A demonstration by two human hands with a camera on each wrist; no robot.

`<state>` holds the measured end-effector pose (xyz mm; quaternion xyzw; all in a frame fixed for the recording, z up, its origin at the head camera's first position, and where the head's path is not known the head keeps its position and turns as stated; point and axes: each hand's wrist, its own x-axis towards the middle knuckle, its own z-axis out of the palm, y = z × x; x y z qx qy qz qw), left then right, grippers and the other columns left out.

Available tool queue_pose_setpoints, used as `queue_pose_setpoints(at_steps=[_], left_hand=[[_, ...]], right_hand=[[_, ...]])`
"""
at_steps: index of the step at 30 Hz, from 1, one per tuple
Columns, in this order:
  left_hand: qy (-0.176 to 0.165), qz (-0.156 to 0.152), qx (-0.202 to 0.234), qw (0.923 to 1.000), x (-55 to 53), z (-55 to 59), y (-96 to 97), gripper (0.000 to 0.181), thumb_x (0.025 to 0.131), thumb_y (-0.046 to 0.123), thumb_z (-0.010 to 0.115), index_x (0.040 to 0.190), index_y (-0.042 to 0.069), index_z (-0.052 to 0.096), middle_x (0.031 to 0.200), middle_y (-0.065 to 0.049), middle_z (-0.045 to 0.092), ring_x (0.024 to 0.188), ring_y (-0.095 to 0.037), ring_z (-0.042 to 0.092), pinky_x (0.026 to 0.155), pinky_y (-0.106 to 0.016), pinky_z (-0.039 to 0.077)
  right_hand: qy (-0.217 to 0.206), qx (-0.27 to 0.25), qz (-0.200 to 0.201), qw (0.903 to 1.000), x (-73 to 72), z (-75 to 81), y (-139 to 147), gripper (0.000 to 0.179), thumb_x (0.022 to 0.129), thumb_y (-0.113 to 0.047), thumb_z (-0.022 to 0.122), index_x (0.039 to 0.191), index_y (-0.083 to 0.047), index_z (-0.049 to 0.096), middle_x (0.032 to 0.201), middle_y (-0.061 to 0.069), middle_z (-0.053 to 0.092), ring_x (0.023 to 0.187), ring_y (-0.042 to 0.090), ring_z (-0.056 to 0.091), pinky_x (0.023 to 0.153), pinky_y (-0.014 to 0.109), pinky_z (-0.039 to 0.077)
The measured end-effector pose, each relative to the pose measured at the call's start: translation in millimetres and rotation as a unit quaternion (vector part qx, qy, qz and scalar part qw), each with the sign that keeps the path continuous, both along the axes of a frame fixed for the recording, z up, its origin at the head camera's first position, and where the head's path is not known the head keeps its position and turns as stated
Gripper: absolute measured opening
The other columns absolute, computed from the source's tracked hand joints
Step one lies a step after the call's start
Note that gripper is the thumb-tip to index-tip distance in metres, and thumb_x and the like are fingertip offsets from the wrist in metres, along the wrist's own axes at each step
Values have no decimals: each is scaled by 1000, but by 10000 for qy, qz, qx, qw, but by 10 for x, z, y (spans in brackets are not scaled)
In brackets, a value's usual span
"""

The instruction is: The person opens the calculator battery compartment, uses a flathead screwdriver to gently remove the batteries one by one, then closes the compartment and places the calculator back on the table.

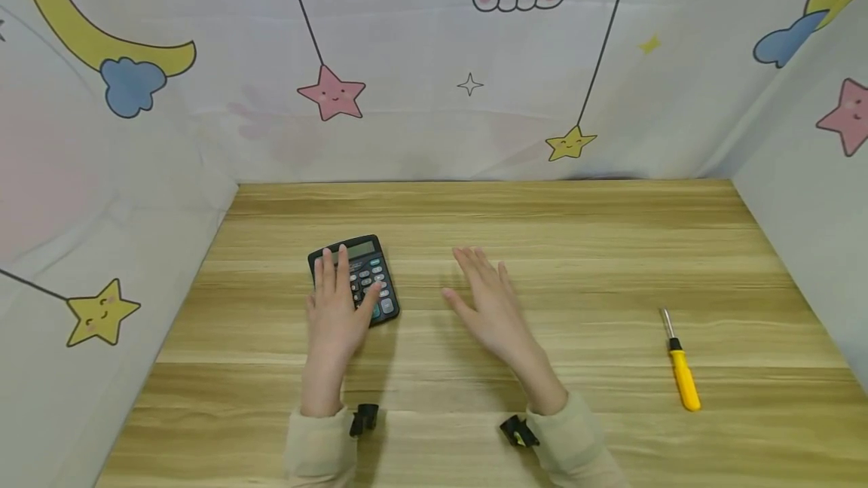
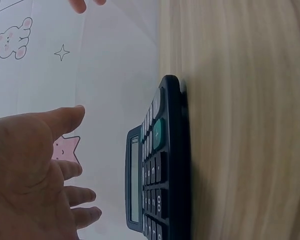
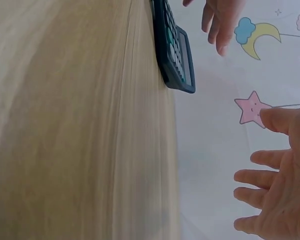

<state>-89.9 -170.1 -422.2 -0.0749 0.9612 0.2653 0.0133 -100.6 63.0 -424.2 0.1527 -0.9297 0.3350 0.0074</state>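
Note:
A black desktop calculator [image 1: 366, 271] with a grey display lies on the wooden table, left of the middle. Above it hovers my left hand [image 1: 337, 315], fingers spread and nothing held; in the left wrist view a gap shows between that palm [image 2: 25, 175] and the calculator keys [image 2: 157, 165]. To the right of the calculator, my right hand [image 1: 495, 311] is raised with fingers extended and holds nothing. The right wrist view has its fingers [image 3: 257, 178] spread apart, with the calculator [image 3: 172, 55] beyond. Part of the calculator is covered by the left hand in the head view.
A screwdriver [image 1: 682, 367] with a yellow handle lies at the right side of the wooden table [image 1: 576, 247], its metal shaft pointing away from me. White cloth walls [image 1: 420, 134] printed with stars and moons stand at the back and on both sides.

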Motion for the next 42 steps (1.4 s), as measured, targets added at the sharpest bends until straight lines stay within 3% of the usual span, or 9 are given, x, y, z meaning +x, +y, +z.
queue_pose_setpoints(at_steps=[19, 30, 38, 42], left_hand=[[-175, 179, 343, 9991, -17, -35, -143, 82, 98, 47, 44, 155, 19, -7, 163, -13, -9, 150, -34, -8, 112, -68, 11], [-158, 352, 731, 9966, -32, -38, -240, 82, 98, 42, 47, 156, 14, -4, 162, -17, -6, 149, -38, -5, 113, -65, 11], [-37, 475, 938, 9945, -43, -101, -295, 84, 97, 44, 49, 156, 11, -1, 162, -21, -1, 149, -39, 0, 113, -64, 15], [-216, 497, 953, 9940, -45, -100, -313, 83, 98, 42, 47, 155, 13, -6, 162, -18, -6, 149, -38, -3, 114, -63, 13]], right_hand=[[-47, 112, 77, 9999, -65, -23, -193, 66, 97, -44, 50, 153, -19, 26, 158, 4, 29, 149, 25, 20, 119, 54, 11], [-212, -156, 207, 9994, -92, -52, -304, 65, 97, -40, 53, 153, -18, 27, 157, 7, 32, 148, 28, 22, 119, 54, 11], [-334, -352, 424, 9979, -124, -88, -396, 65, 97, -38, 53, 153, -16, 27, 157, 8, 31, 147, 29, 24, 119, 53, 12], [-405, -388, 540, 9970, -139, -98, -452, 66, 97, -38, 53, 153, -15, 27, 157, 8, 31, 147, 30, 24, 119, 53, 12]])
